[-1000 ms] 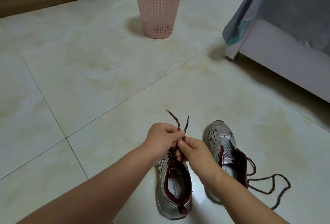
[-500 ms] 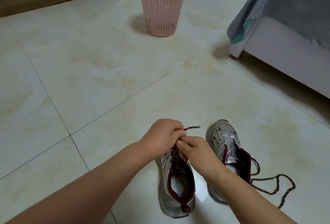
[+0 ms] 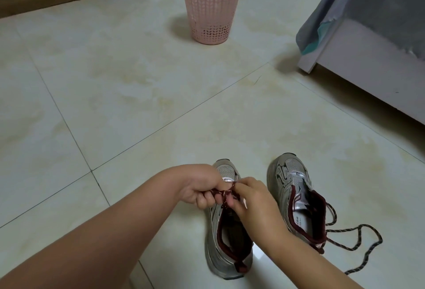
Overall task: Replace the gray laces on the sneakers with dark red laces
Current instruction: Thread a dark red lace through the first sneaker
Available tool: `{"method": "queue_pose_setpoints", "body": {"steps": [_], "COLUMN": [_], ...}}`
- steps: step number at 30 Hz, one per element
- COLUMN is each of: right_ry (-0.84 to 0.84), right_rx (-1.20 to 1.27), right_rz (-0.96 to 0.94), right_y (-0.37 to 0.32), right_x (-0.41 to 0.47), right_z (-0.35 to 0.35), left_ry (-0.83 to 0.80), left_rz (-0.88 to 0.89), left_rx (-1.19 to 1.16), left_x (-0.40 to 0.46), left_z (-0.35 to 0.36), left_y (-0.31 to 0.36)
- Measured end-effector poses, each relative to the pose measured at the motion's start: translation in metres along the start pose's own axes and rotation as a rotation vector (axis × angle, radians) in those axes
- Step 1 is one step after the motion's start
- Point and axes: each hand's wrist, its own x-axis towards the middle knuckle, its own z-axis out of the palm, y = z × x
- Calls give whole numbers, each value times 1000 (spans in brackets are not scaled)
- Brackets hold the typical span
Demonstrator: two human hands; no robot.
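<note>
Two silver sneakers with dark red collars stand side by side on the tiled floor. Over the tongue of the left sneaker (image 3: 226,249), my left hand (image 3: 202,186) and my right hand (image 3: 255,199) both pinch the ends of its dark red lace (image 3: 222,193), fingers closed on it. The lace ends are bunched between the fingers and mostly hidden. The right sneaker (image 3: 296,194) stands untouched, with a loose dark red speckled lace (image 3: 354,239) trailing from its collar onto the floor to the right.
A pink perforated plastic basket (image 3: 212,10) stands on the floor far ahead. A white bed frame (image 3: 368,65) with a grey cover hanging over it fills the upper right. A brown board runs along the top left.
The lace ends that stood up above my hands have been drawn down and bunched between the fingers. Both hands have dropped closer to the left sneaker's tongue.
</note>
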Motion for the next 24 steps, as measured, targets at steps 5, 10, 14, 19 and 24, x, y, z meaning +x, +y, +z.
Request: {"method": "queue_pose_setpoints", "body": {"steps": [5, 10, 14, 19, 24], "right_ry": [-145, -132, -114, -75, -6], "right_rx": [343, 63, -569, -691, -527], "right_rz": [171, 435, 344, 215, 149], "right_y": [6, 41, 50, 48, 27], "right_x": [10, 4, -1, 5, 10], "right_z": [-25, -49, -64, -43, -17], "left_ry": [203, 599, 683, 935, 981], "left_rz": [243, 333, 208, 250, 238], "left_rx": [28, 332, 598, 824, 666], "left_x": [-1, 10, 24, 28, 32], "left_z": [-8, -34, -40, -21, 10], "left_y": [-15, -47, -74, -61, -53]}}
